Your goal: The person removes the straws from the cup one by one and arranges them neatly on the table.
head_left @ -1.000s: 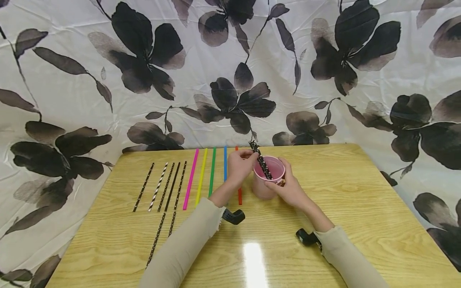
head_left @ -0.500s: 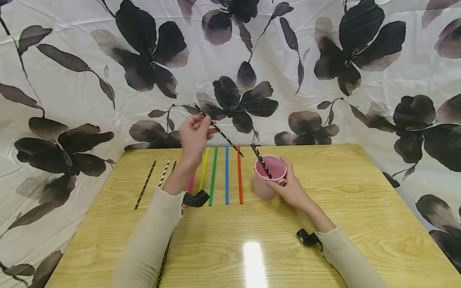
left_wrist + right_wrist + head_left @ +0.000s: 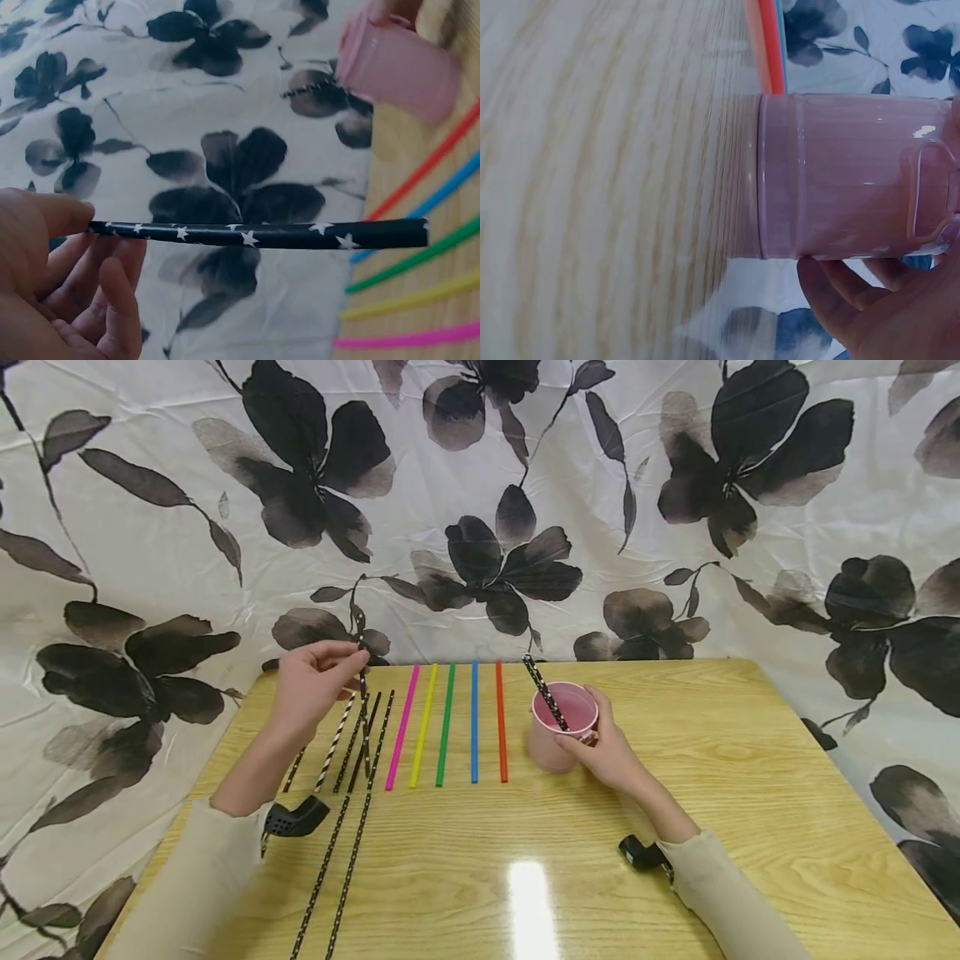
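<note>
My left hand (image 3: 347, 658) pinches a black straw with white stars (image 3: 363, 710) near its top end, and the straw hangs almost upright over the dark straws (image 3: 378, 735) lying at the table's left. In the left wrist view the thumb and fingers of that hand (image 3: 88, 232) hold the starred straw (image 3: 255, 234) by one end. My right hand (image 3: 597, 742) grips a pink cup (image 3: 558, 735) standing on the table. Another starred straw (image 3: 544, 693) leans in the cup. The right wrist view shows the cup (image 3: 840, 176) with the fingers (image 3: 840, 289) curled round it.
Pink (image 3: 401, 727), yellow (image 3: 423, 727), green (image 3: 446, 725), blue (image 3: 474, 722) and orange (image 3: 501, 722) straws lie side by side left of the cup. A striped straw (image 3: 333, 743) lies among the dark ones. Two more dark straws (image 3: 341, 868) lie nearer. A flowered cloth (image 3: 480, 485) backs the wooden table (image 3: 750, 760).
My left hand lifted a starred straw away from the cup and carried it left, over the dark straws. One straw stays in the cup. The right hand has not moved.
</note>
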### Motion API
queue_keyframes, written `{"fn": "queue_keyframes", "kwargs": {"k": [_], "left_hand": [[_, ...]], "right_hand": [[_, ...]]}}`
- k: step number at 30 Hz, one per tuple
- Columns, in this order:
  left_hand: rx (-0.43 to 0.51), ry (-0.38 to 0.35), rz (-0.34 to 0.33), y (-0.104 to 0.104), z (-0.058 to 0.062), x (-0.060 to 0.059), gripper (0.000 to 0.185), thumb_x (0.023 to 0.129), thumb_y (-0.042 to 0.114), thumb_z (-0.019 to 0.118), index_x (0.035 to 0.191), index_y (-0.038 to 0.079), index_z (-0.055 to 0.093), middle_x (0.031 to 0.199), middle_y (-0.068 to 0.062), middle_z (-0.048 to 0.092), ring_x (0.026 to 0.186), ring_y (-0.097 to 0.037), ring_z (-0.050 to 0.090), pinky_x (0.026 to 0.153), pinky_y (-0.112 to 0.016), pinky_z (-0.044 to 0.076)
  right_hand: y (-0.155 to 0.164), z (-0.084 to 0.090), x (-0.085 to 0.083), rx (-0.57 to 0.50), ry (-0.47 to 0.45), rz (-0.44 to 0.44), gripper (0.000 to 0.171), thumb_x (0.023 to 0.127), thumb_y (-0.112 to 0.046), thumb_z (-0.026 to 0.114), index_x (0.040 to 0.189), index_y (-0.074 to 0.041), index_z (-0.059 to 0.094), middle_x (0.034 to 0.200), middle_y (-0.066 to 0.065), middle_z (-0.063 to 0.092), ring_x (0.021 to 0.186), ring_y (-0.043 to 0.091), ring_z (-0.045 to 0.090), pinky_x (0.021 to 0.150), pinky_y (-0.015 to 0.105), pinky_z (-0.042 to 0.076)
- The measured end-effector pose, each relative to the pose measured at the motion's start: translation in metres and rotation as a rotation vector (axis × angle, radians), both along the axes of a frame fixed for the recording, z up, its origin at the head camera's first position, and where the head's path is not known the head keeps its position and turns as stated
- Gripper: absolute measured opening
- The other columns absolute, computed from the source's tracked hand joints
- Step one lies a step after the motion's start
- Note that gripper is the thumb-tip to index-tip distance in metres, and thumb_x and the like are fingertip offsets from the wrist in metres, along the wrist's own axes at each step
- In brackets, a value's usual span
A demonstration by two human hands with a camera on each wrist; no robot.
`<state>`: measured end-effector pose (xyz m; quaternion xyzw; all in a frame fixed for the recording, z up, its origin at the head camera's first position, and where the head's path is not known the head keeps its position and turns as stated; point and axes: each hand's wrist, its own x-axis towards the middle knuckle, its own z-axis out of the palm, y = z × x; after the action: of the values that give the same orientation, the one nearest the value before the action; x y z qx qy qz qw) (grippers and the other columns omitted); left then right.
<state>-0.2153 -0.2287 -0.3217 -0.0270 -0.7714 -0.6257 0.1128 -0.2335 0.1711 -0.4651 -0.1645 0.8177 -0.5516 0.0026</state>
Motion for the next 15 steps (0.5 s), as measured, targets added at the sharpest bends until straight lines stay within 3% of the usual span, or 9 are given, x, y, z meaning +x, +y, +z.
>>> {"fn": "queue_keyframes", "kwargs": {"k": [9,15], "left_hand": [[-0.205,-0.165,-0.049,-0.060,-0.037,0.041,0.042,0.094,0.025,0.068,0.116,-0.010,0.061,0.083,0.004,0.071,0.065,-0.010,0.064,0.055,-0.026,0.054],[-0.299,-0.307,-0.015,-0.095,-0.064,0.067,0.050,0.094,0.033,0.066,0.121,-0.008,0.060,0.085,0.004,0.071,0.069,-0.015,0.064,0.061,-0.032,0.056]], "right_hand": [[-0.001,0.004,0.003,0.008,-0.009,-0.001,0.091,0.089,-0.023,0.073,0.154,-0.017,0.010,0.142,0.023,0.039,0.128,0.037,0.043,0.101,0.051,0.040],[-0.002,0.002,0.002,0.006,-0.010,0.004,0.091,0.090,-0.022,0.072,0.154,-0.017,0.009,0.143,0.023,0.038,0.128,0.038,0.043,0.100,0.051,0.041]]}}
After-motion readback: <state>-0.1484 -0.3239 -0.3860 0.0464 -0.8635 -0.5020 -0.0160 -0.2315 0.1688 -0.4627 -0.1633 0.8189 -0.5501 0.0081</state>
